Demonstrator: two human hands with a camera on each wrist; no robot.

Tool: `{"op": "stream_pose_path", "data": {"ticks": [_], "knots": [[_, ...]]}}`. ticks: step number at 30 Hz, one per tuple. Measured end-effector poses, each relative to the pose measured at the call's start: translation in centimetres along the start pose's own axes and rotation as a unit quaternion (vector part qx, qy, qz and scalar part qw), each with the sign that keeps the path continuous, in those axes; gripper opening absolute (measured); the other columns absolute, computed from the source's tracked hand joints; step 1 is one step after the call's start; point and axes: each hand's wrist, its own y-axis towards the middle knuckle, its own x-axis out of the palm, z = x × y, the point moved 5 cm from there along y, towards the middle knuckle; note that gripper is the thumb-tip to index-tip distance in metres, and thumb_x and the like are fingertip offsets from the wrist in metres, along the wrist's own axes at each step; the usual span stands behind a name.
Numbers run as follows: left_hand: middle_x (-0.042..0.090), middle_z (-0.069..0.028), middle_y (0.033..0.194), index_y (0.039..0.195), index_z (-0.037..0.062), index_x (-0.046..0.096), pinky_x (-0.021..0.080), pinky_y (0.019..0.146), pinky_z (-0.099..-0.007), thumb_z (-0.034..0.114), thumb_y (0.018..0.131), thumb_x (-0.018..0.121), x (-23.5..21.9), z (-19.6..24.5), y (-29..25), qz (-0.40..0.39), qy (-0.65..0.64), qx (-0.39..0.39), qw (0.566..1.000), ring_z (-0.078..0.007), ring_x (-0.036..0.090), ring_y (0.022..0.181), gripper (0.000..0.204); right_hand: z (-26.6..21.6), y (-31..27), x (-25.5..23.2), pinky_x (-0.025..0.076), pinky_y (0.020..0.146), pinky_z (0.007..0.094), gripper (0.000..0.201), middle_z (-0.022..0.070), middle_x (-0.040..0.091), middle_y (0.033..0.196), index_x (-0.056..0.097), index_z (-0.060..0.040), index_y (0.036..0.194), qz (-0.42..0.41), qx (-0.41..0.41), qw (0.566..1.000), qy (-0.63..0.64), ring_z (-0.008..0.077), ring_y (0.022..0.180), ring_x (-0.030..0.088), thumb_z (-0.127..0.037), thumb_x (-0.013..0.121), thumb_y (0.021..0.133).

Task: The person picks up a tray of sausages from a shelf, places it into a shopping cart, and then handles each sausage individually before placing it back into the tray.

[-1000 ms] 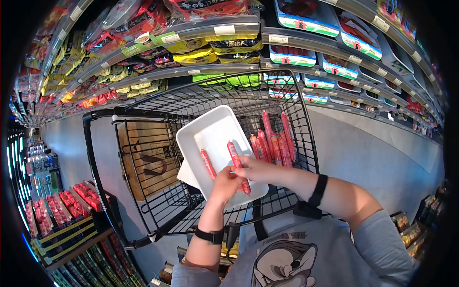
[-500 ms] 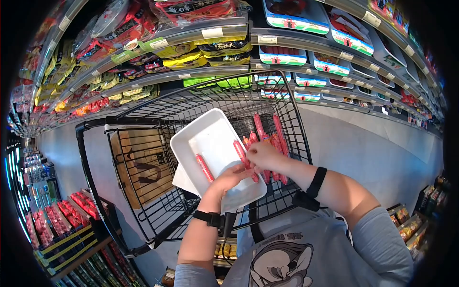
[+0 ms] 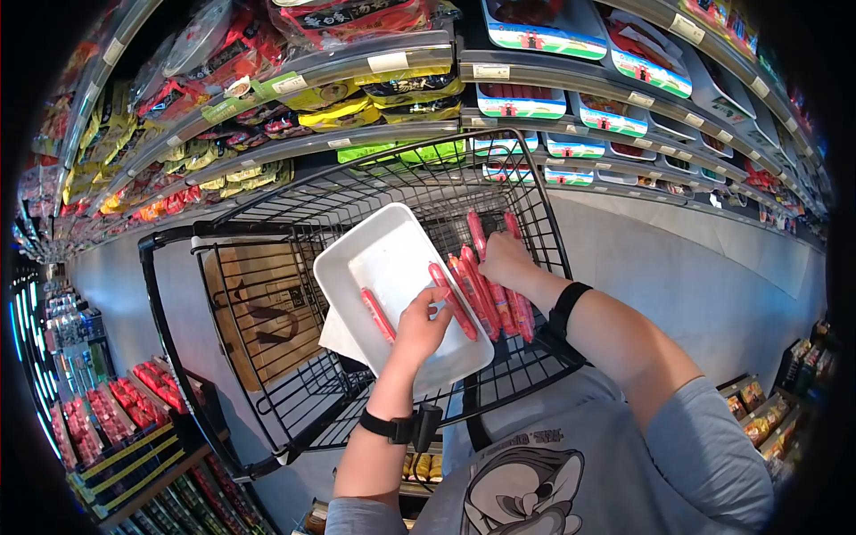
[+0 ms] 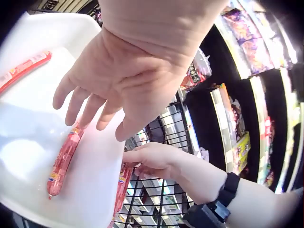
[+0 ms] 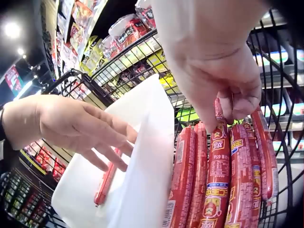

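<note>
Where 2 sausages (image 3: 378,314) (image 3: 462,318) lie, 1 tray (image 3: 383,245), 2 hands (image 3: 423,328) (image 3: 506,260)

From here, the tray (image 3: 379,254) looks smooth white plastic, the sausages (image 5: 220,166) glossy film, the cart (image 3: 155,294) dark metal wire, the T-shirt (image 3: 615,455) matt cloth.

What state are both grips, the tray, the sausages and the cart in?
White tray: open-topped, facing up
Tray sausages: two, wrapped, lying apart
Sausage bunch: wrapped, beside the tray
Cart: loaded
Left grip: fingers relaxed, above the tray
Right grip: curled at the bunch, hold unclear
</note>
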Motion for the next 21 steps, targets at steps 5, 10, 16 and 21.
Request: {"op": "stream_pose_path", "data": {"ticks": [5, 10, 16, 21], "knots": [[0.061, -0.0057, 0.104, 0.11, 0.0014, 0.056, 0.048, 0.076, -0.028, 0.012, 0.085, 0.059, -0.5, 3.1, -1.6, 0.017, -0.044, 0.017, 0.999, -0.014, 0.057, 0.092, 0.028, -0.6, -0.7, -2.0, 0.05, 0.078, 0.041, 0.033, 0.0247, 0.062, 0.092, 0.058, 0.0059, 0.087, -0.005, -0.047, 0.996, 0.081, 0.0371, 0.087, 0.061, -0.019, 0.066, 0.067], [0.062, -0.0068, 0.101, 0.117, 0.0006, 0.053, 0.046, 0.081, -0.0264, 0.009, 0.087, 0.058, 0.4, 6.5, -3.3, -0.021, -0.067, 0.126, 0.99, -0.0135, 0.058, 0.087, 0.032, -2.7, -3.9, -7.9, 0.051, 0.061, 0.0292, 0.032, 0.0137, 0.062, 0.083, 0.053, 0.0029, 0.093, -0.108, -0.089, 0.957, 0.252, 0.019, 0.072, 0.063, -0.019, 0.065, 0.073], [0.062, -0.0119, 0.102, 0.122, -0.003, 0.048, 0.046, 0.073, -0.0257, 0.001, 0.088, 0.052, 0.2, 8.9, -6.2, -0.163, -0.297, 0.025, 0.941, -0.0101, 0.055, 0.075, 0.034, -4.4, -7.4, -10.8, 0.05, 0.062, 0.0244, 0.028, 0.0081, 0.061, 0.086, 0.047, 0.0006, 0.106, -0.196, -0.129, 0.831, 0.505, 0.0112, 0.072, 0.06, -0.014, 0.058, 0.085], [0.061, -0.0135, 0.105, 0.123, -0.0028, 0.047, 0.047, 0.073, -0.026, -0.004, 0.086, 0.051, -1.3, 9.5, -7.9, -0.115, -0.299, 0.028, 0.947, -0.0102, 0.055, 0.072, 0.037, -4.5, -8.8, -11.0, 0.05, 0.069, 0.0256, 0.027, 0.0085, 0.061, 0.093, 0.047, -0.0003, 0.11, -0.203, -0.157, 0.766, 0.589, 0.0125, 0.082, 0.06, -0.012, 0.055, 0.087]]}}
